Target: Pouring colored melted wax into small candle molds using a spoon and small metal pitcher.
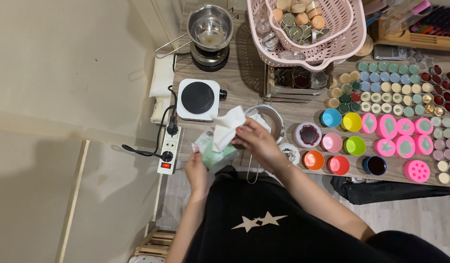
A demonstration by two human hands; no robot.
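My right hand (256, 141) pinches a white tissue (226, 127) that rises out of a pale green tissue pack (216, 155) at the table's near edge. My left hand (195, 171) grips the pack at its lower left corner. Just behind the right hand sits a small metal pan (272, 118) with a wire handle, partly hidden by the hand and tissue.
A white single hotplate (199, 98) and a steel pot (210, 27) on a burner stand at the left. A power strip (169, 152) hangs off the table's left edge. A pink basket (310, 31) of tealight cups, coloured silicone moulds (354, 146) and rows of small candles (405, 87) fill the right.
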